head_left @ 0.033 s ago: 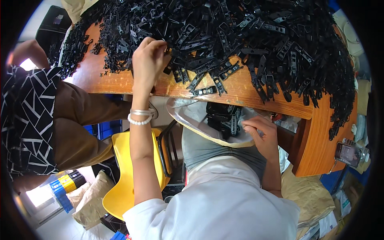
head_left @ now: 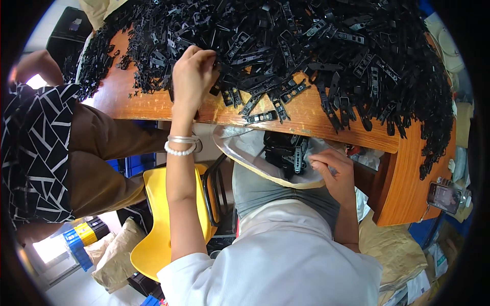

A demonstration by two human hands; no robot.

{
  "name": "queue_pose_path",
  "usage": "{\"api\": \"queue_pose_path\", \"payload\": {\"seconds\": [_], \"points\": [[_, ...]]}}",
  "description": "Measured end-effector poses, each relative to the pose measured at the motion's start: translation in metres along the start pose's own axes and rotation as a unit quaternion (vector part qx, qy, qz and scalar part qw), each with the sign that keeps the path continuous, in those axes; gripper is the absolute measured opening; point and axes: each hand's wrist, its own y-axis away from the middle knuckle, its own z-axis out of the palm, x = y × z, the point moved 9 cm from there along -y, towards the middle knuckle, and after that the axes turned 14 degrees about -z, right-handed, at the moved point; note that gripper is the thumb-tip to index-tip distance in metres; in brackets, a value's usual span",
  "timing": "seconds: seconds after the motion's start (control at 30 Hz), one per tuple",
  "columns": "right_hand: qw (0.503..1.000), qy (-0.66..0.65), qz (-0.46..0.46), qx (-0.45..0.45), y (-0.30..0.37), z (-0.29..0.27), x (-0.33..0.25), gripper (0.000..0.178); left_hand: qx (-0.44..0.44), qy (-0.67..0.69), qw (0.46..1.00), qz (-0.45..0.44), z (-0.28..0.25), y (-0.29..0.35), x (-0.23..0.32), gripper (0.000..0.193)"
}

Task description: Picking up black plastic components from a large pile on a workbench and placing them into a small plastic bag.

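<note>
My left hand (head_left: pixel 193 81), with white bracelets at its wrist, is over the near edge of a heap of long black plastic parts (head_left: pixel 286 46). Its thumb and fingers are pinched together; whatever they hold is hidden among the dark parts. A few parts lie singly near the table edge, one of them a slim black part (head_left: pixel 260 118). On my lap rests an open, pale-lined bag (head_left: pixel 245 166) with several black parts (head_left: pixel 286 153) inside. My right hand (head_left: pixel 336 171) is at the bag's right side, fingers curled toward the thumb, their grip unclear.
The heap covers most of the wooden table (head_left: pixel 219 112). To my left stands a yellow chair (head_left: pixel 171 204), and beyond it a person in brown trousers (head_left: pixel 107 153). A phone (head_left: pixel 444 197) is mounted off the table's right edge. Paper sacks (head_left: pixel 390 250) sit at lower right.
My left hand has shifted very slightly to the right over the heap's edge. The right hand and the bag look about the same.
</note>
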Motion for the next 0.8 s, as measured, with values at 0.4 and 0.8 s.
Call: {"api": "queue_pose_path", "payload": {"seconds": [0.4,0.8], "points": [[0.999,-0.010,0.048,0.011,0.006,-0.007,0.003,0.013,0.001,-0.264,0.958,0.111,0.047,-0.047,0.029,0.009],[0.997,-0.027,0.066,0.040,0.010,-0.021,0.007,0.011,-0.043,0.181,0.981,-0.061,0.023,-0.047,0.006,0.012]]}}
